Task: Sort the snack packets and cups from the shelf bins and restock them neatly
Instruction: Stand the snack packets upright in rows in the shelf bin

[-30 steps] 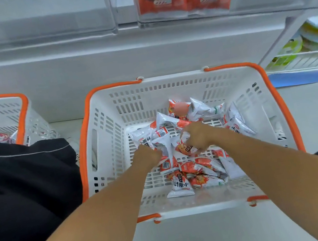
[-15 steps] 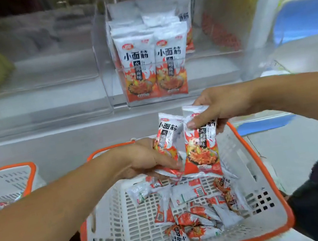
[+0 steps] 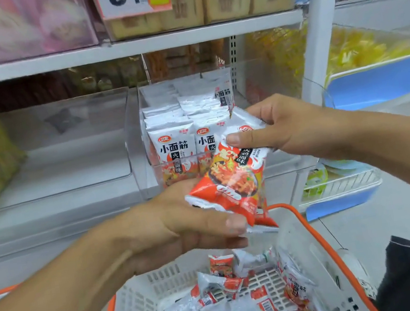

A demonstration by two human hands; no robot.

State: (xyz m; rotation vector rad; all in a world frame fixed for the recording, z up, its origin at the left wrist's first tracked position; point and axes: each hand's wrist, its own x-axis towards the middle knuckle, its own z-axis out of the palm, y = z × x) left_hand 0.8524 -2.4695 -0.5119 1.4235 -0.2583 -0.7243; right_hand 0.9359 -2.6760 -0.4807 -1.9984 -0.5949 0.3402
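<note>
Above white lattice basket (image 3: pixel 142 303), both hands – left (image 3: pixel 183 227), right (image 3: pixel 283 125) – gripping glossy crinkled snack packets (image 3: pixel 232 178)

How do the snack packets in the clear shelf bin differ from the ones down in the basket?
The red-and-white snack packets in the clear plastic shelf bin stand upright in neat rows, fronts facing out. The red-and-white snack packets in the white, orange-rimmed plastic basket lie jumbled, many showing their backs. Both appear to share one design.
</note>
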